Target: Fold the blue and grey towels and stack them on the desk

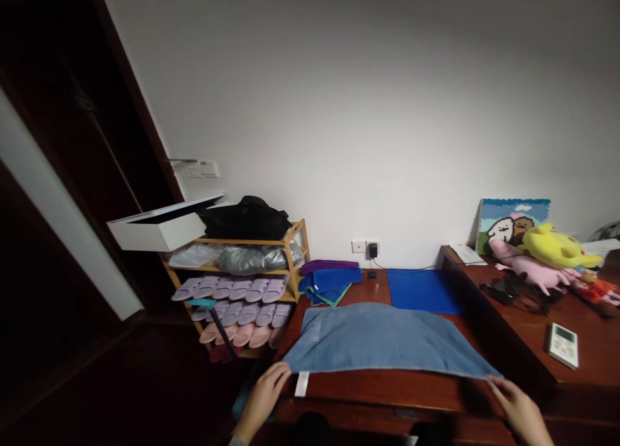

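A light blue-grey cloth (378, 339) is spread above the dark wooden desk (358, 388), its middle billowing upward. My left hand (266, 391) pinches the near left corner between thumb and fingers. At the near right corner, my right hand (518, 404) grips the cloth the same way. A white tag (301, 384) hangs from the near edge, close to my left hand. Beyond the cloth lie a crumpled blue cloth with green edging (332, 286), a folded purple cloth (329, 265) and a flat bright blue cloth (423, 291).
Left of the desk stands a wooden rack (295, 259) with several slippers (242, 314), a black bag (247, 219) and a white box (155, 233). On the right-hand surface are plush toys (557, 246), a white device (563, 344) and black cables (518, 294). A plug (372, 250) sits in the wall.
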Demonstrator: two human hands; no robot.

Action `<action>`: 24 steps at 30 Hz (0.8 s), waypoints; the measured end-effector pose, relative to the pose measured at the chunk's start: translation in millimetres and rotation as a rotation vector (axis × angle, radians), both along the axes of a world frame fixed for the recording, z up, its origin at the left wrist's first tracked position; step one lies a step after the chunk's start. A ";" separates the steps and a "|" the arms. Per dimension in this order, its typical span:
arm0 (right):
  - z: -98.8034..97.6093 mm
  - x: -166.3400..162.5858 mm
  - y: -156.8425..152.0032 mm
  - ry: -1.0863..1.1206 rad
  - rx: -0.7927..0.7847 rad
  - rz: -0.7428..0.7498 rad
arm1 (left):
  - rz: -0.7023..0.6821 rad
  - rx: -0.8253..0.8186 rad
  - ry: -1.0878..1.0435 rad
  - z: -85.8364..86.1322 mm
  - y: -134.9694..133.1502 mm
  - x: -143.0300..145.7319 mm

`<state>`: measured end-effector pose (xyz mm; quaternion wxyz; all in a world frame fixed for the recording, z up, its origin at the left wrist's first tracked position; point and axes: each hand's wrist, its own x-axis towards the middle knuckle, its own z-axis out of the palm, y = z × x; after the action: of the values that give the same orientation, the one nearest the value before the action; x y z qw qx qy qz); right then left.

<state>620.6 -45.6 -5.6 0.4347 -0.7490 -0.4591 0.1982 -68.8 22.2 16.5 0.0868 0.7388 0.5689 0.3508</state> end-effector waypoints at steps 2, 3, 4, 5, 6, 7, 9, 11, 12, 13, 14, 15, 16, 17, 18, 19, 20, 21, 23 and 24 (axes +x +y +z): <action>-41.8 -8.3 -6.0 0.110 -0.079 0.002 | 0.015 -0.027 0.012 -31.6 -6.5 -1.0; -56.9 -12.1 -8.3 0.171 -0.102 0.003 | 0.029 -0.028 0.014 -42.9 -8.4 -2.9; -68.0 -15.5 -10.0 0.233 -0.117 0.000 | 0.044 -0.023 0.014 -51.7 -9.6 -5.5; -75.6 -18.5 -11.2 0.290 -0.126 -0.008 | 0.056 -0.016 0.016 -58.3 -10.5 -8.5; -80.3 -21.0 -12.0 0.341 -0.128 -0.020 | 0.064 -0.009 0.019 -63.1 -11.2 -11.4; -82.7 -22.9 -12.4 0.387 -0.118 -0.036 | 0.068 -0.001 0.023 -66.6 -12.0 -14.0; -84.3 -24.9 -12.3 0.469 -0.082 -0.074 | 0.071 0.016 0.036 -70.5 -14.1 -17.6; -86.2 -24.5 -12.0 0.513 -0.059 -0.102 | 0.081 0.029 0.061 -71.7 -17.0 -18.9; -88.2 -23.4 -11.9 0.507 -0.063 -0.104 | 0.091 0.029 0.080 -71.7 -18.6 -18.9; -91.0 -21.6 -11.8 0.483 -0.076 -0.098 | 0.102 0.021 0.103 -71.4 -20.1 -18.6; -94.3 -19.2 -11.9 0.447 -0.099 -0.087 | 0.114 0.009 0.125 -70.9 -21.5 -18.2; -98.0 -16.2 -12.0 0.402 -0.121 -0.073 | 0.123 -0.006 0.144 -70.2 -22.7 -17.7; -101.4 -12.7 -12.4 0.358 -0.141 -0.057 | 0.126 -0.021 0.157 -69.5 -23.8 -17.2; -104.2 -8.8 -13.0 0.314 -0.156 -0.034 | 0.121 -0.032 0.165 -68.7 -24.8 -16.9; -106.1 -4.7 -13.7 0.264 -0.168 -0.009 | 0.114 -0.038 0.171 -67.7 -25.8 -16.6; -106.7 -0.7 -14.6 0.198 -0.183 0.009 | 0.109 -0.040 0.181 -66.5 -26.6 -16.5; -105.9 2.8 -15.3 0.110 -0.203 0.012 | 0.108 -0.039 0.197 -64.9 -27.3 -16.6; -103.5 5.8 -15.3 0.001 -0.226 -0.005 | 0.115 -0.037 0.219 -62.7 -27.6 -16.6; -94.5 9.0 -10.7 -0.228 -0.250 -0.052 | 0.146 -0.025 0.271 -56.6 -25.4 -16.5; -87.9 9.4 -4.8 -0.312 -0.231 -0.051 | 0.160 -0.018 0.293 -52.6 -22.0 -16.0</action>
<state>630.0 -50.4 -93.6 0.2742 -0.8271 -0.4757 0.1200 -84.8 0.2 -36.2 -0.0187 0.7335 0.6356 0.2401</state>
